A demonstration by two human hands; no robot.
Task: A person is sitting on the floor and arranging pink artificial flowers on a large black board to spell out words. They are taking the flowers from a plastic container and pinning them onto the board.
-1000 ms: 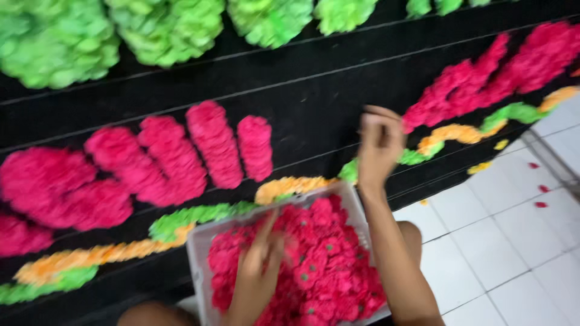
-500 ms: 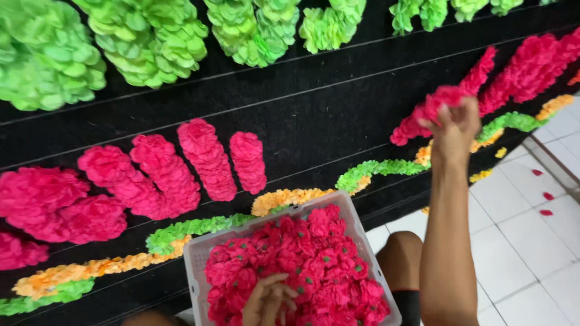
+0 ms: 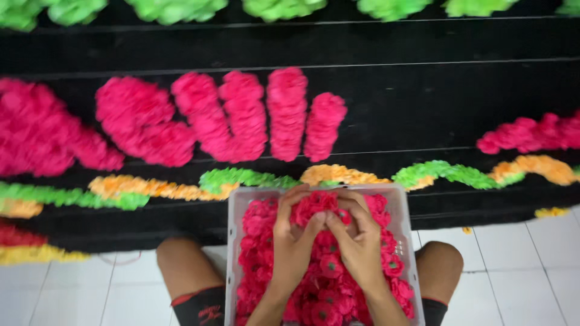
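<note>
A clump of pink paper flowers [image 3: 315, 206] is sitting at the far end of a grey plastic crate [image 3: 237, 212], and both hands are closing around it. The left hand [image 3: 292, 241] is curling its fingers over the clump's left side, while the right hand [image 3: 361, 242] is cupping its right side, so the two hands are gripping the same bunch, nearly touching each other. The crate is brimming with more pink flowers and is resting between the person's bare knees. Under it, white floor tiles [image 3: 513, 271] are spreading to the right and near. Just beyond the crate a black board [image 3: 423, 90] is lying, carrying pink flower shapes [image 3: 241, 115], a wavy orange and green band [image 3: 338, 175], and green clusters [image 3: 175, 9] at its far edge.
</note>
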